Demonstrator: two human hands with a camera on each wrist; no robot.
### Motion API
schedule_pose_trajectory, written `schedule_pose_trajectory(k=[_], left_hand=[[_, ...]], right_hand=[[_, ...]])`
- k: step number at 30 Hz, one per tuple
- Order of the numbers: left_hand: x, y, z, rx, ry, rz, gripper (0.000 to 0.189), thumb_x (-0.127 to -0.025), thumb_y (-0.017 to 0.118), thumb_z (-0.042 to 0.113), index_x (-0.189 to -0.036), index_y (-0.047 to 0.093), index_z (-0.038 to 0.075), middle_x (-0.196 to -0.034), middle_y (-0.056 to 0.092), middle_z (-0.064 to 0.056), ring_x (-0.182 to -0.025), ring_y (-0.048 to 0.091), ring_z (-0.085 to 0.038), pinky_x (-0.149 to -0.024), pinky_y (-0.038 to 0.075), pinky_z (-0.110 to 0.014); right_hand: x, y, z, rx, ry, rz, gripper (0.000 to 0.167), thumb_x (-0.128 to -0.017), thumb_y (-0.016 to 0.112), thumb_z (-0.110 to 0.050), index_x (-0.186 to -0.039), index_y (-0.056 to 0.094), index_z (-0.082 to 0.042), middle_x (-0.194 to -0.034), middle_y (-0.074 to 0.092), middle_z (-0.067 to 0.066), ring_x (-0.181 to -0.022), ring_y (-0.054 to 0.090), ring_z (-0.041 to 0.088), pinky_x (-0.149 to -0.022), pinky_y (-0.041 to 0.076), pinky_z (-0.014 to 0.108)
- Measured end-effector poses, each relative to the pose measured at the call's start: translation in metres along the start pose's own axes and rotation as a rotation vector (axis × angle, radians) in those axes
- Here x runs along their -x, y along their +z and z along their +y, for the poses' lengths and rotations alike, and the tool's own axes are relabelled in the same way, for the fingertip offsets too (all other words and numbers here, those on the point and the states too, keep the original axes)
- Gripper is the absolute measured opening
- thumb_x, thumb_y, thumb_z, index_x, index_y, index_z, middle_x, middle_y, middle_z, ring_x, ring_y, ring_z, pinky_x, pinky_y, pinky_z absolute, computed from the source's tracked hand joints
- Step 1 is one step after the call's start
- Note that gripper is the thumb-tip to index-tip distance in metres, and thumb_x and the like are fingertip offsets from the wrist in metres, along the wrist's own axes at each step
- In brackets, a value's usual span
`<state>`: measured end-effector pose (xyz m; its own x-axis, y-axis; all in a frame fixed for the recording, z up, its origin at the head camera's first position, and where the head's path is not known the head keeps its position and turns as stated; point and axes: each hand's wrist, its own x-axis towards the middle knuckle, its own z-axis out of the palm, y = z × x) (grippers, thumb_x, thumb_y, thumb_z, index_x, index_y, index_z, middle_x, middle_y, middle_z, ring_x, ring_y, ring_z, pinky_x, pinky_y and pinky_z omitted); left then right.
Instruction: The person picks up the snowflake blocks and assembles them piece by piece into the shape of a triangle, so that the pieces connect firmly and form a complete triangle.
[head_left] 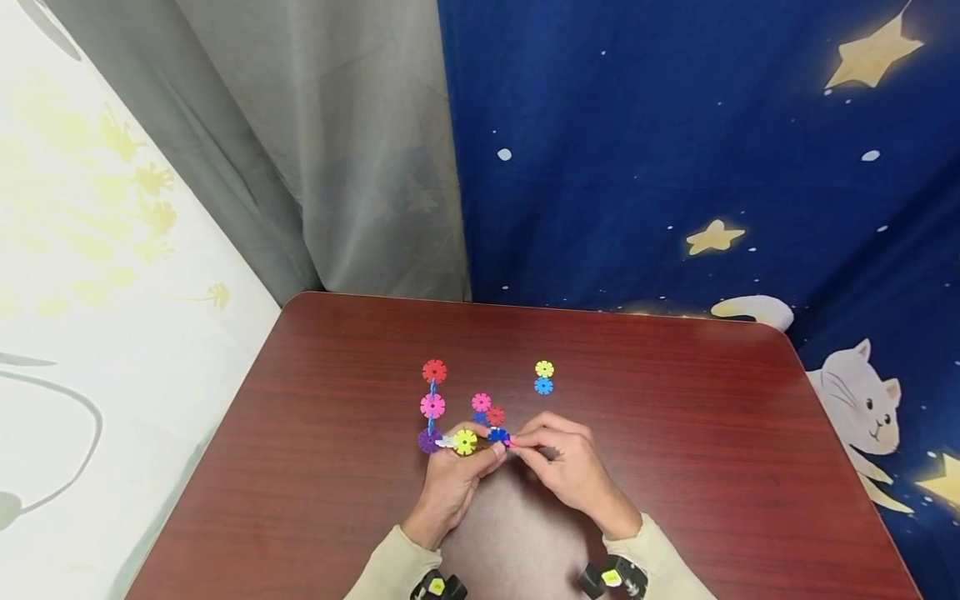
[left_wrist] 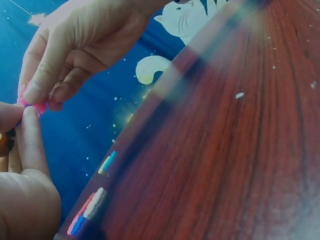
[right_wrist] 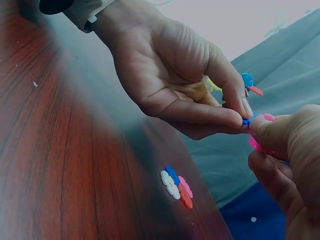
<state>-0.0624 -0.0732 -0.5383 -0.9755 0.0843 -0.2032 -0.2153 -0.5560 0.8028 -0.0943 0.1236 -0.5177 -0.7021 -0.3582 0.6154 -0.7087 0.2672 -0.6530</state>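
Toothed plastic snowflake discs are joined in an L-shaped chain on and above the table. A red disc (head_left: 434, 371) tops it, then a pink disc (head_left: 432, 406), a purple disc (head_left: 429, 441) at the corner and a yellow disc (head_left: 465, 442), with edge-on discs between. At the chain's near right end, my left hand (head_left: 452, 477) pinches a dark blue disc (head_left: 498, 435) between thumb and fingers. My right hand (head_left: 573, 467) pinches a bright pink disc (right_wrist: 257, 145) against that blue disc's edge. Fingers partly cover where the two discs meet.
Beyond my hands lie a loose pink disc (head_left: 481, 402), a red disc (head_left: 495, 415), a blue disc (left_wrist: 78, 225) and a white disc (right_wrist: 170, 185), close together. Farther back, a yellow-green disc (head_left: 544, 368) touches a light blue disc (head_left: 543, 386). Curtains hang behind the wooden table (head_left: 712, 417).
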Motion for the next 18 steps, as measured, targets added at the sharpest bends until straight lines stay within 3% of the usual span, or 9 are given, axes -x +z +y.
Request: schedule_pose_trajectory(k=[9, 14, 18], left_hand=[[-0.0009, -0.0019, 0.0025, -0.007, 0.005, -0.020, 0.025, -0.090, 0.076, -0.008, -0.104, 0.064, 0.010, -0.097, 0.074, -0.004, -0.088, 0.076, -0.012, -0.084, 0.065, -0.025], [-0.0013, -0.0035, 0.0024, 0.021, 0.011, 0.002, 0.026, -0.090, 0.076, -0.008, -0.105, 0.064, 0.009, -0.099, 0.072, -0.006, -0.088, 0.075, -0.013, -0.085, 0.066, -0.027], [-0.0021, -0.0051, 0.0020, 0.023, 0.027, -0.024, 0.026, -0.090, 0.076, -0.008, -0.105, 0.064, 0.010, -0.099, 0.071, -0.004, -0.089, 0.075, -0.012, -0.087, 0.065, -0.028]], right_hand=[[0.0028, 0.0003, -0.0004, -0.069, 0.065, 0.026, 0.018, -0.087, 0.085, -0.001, -0.100, 0.081, -0.012, -0.096, 0.077, 0.001, -0.080, 0.075, 0.010, -0.070, 0.064, 0.021], [0.0008, -0.0023, 0.0015, -0.074, 0.047, 0.031, 0.021, -0.085, 0.086, 0.001, -0.100, 0.081, -0.012, -0.096, 0.078, 0.002, -0.078, 0.076, 0.011, -0.068, 0.065, 0.024], [0.0012, -0.0059, 0.0035, -0.075, 0.049, 0.030, 0.021, -0.084, 0.086, 0.002, -0.100, 0.081, -0.010, -0.096, 0.077, 0.003, -0.077, 0.075, 0.012, -0.067, 0.065, 0.026]])
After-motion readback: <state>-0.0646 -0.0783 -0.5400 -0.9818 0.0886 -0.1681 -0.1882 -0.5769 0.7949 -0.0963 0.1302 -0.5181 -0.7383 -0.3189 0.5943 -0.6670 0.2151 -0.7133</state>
